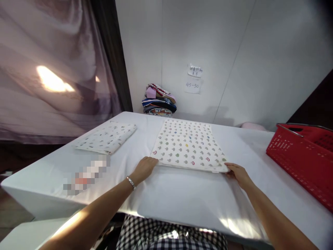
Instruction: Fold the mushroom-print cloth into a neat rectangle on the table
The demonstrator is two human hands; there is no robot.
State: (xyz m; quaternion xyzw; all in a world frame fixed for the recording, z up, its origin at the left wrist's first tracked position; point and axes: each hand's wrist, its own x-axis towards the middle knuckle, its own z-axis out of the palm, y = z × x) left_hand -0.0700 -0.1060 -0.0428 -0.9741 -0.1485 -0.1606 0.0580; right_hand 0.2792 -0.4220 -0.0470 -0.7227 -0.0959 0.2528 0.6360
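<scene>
A white cloth [188, 144] printed with small grey and coloured shapes lies flat on the white table [182, 201] in front of me. My left hand [144, 168] grips its near left corner, fingers curled over the edge. My right hand [238, 173] pinches the near right corner in the same way. A bracelet is on my left wrist. A second cloth [108, 138] of the same print lies folded to the left, untouched.
A red plastic basket [304, 156] stands at the right edge of the table. A pile of folded coloured fabrics [158, 100] rests against the back wall under two paper notes [194, 78]. A curtain [52, 69] hangs at the left.
</scene>
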